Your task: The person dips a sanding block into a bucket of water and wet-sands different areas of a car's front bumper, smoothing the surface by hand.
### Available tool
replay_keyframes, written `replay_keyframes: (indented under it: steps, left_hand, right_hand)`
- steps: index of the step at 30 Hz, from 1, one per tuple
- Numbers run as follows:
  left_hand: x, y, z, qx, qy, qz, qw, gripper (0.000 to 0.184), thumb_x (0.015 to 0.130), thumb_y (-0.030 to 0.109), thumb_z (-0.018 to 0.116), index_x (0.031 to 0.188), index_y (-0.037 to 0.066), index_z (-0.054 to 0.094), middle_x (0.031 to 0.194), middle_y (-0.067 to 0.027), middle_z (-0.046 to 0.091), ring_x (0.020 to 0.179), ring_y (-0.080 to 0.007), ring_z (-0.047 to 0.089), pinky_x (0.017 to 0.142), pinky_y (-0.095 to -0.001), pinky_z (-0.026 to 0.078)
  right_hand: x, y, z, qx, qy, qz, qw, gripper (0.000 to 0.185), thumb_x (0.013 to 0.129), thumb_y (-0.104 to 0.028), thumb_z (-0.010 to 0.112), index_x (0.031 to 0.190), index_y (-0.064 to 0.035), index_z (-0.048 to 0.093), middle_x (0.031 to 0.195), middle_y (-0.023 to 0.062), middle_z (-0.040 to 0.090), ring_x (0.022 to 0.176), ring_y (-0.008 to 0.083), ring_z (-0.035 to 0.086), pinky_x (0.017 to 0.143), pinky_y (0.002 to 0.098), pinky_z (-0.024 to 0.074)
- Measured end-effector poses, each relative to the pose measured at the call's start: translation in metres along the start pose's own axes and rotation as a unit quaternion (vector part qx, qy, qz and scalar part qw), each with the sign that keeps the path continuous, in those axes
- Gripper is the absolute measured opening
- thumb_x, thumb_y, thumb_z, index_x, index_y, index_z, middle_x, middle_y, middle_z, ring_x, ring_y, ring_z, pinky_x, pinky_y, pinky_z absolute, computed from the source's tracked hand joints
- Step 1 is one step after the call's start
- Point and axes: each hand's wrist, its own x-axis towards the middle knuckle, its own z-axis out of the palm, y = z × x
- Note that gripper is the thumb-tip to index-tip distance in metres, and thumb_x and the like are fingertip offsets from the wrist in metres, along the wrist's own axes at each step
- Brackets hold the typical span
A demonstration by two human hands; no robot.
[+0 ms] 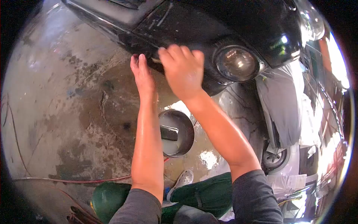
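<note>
A black car (186, 28) with a round headlight (238, 63) fills the top of the head view. My right hand (182, 69) is against the lower edge of its front fender, slightly blurred, with the fingers curled in. A small pale edge shows beside those fingers, too little to name. My left hand (143, 74) is just to the left, fingers stretched out and reaching the underside of the same body edge. Below my hands, a round bucket (189, 132) on the floor holds cloudy water and a dark rectangular block (169, 133).
The concrete floor (48, 123) is wet and stained. A red hose (93, 181) crosses it at lower left. Another vehicle under a grey cover (283, 108) stands at right. My shoe (184, 178) is close to the bucket, and a green rounded object (108, 198) sits at lower left.
</note>
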Motion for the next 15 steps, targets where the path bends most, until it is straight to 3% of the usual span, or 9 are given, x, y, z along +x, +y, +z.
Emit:
replay_keyframes:
  steps: [4, 5, 8, 13, 14, 15]
  left_hand:
    - [0.002, -0.013, 0.003, 0.002, -0.031, 0.042, 0.999, 0.083, 0.100, 0.029, 0.066, 0.157, -0.005, 0.016, 0.149, -0.0194, 0.045, 0.136, -0.0245, 0.044, 0.116, -0.0345, 0.029]
    - [0.001, -0.015, 0.002, 0.023, -0.035, 0.043, 0.998, 0.085, 0.100, 0.030, 0.066, 0.158, -0.004, 0.014, 0.150, -0.0196, 0.044, 0.138, -0.0248, 0.043, 0.116, -0.0345, 0.029]
    - [0.000, -0.014, -0.002, 0.079, -0.040, 0.047, 0.995, 0.090, 0.100, 0.033, 0.065, 0.159, -0.004, 0.007, 0.155, -0.0206, 0.039, 0.141, -0.0259, 0.039, 0.118, -0.0347, 0.026]
    - [-0.005, -0.012, -0.003, 0.079, -0.059, 0.038, 0.994, 0.094, 0.100, 0.038, 0.064, 0.160, -0.003, 0.004, 0.162, -0.0222, 0.027, 0.150, -0.0275, 0.027, 0.120, -0.0350, 0.020]
    - [0.002, -0.018, -0.008, 0.078, -0.081, 0.046, 0.993, 0.102, 0.095, 0.047, 0.068, 0.163, 0.009, 0.002, 0.164, -0.0205, 0.023, 0.148, -0.0315, 0.031, 0.119, -0.0444, 0.025]
    - [0.003, -0.016, -0.005, 0.078, -0.070, 0.039, 0.994, 0.101, 0.095, 0.047, 0.067, 0.162, 0.009, 0.002, 0.164, -0.0205, 0.022, 0.148, -0.0319, 0.031, 0.119, -0.0448, 0.025]
  right_hand:
    - [-0.090, 0.058, -0.046, -0.001, -0.054, 0.029, 0.998, 0.033, 0.075, -0.006, 0.071, 0.106, -0.0148, 0.074, 0.085, -0.0035, 0.065, 0.081, 0.0164, 0.063, 0.074, 0.0368, 0.0398]
    - [-0.115, 0.082, -0.049, -0.014, -0.017, -0.004, 1.000, 0.024, 0.081, -0.012, 0.067, 0.103, -0.0152, 0.073, 0.085, -0.0035, 0.064, 0.078, 0.0147, 0.061, 0.073, 0.0364, 0.0389]
    - [-0.146, 0.116, -0.064, -0.034, -0.045, -0.012, 0.998, 0.027, 0.078, -0.012, 0.069, 0.104, -0.0139, 0.073, 0.093, -0.0048, 0.066, 0.085, 0.0141, 0.063, 0.075, 0.0365, 0.0413]
    - [-0.114, 0.085, -0.048, 0.004, -0.024, -0.028, 0.999, 0.030, 0.077, -0.015, 0.065, 0.106, -0.0140, 0.072, 0.100, -0.0029, 0.065, 0.087, 0.0148, 0.062, 0.075, 0.0361, 0.0424]
    - [-0.096, 0.069, -0.050, 0.002, -0.039, -0.014, 0.999, 0.030, 0.076, -0.011, 0.067, 0.105, -0.0138, 0.073, 0.098, -0.0030, 0.065, 0.086, 0.0155, 0.062, 0.075, 0.0352, 0.0422]
    - [-0.085, 0.061, -0.052, 0.001, -0.055, 0.001, 0.999, 0.030, 0.075, -0.007, 0.069, 0.104, -0.0136, 0.074, 0.097, -0.0030, 0.066, 0.086, 0.0161, 0.062, 0.074, 0.0342, 0.0421]
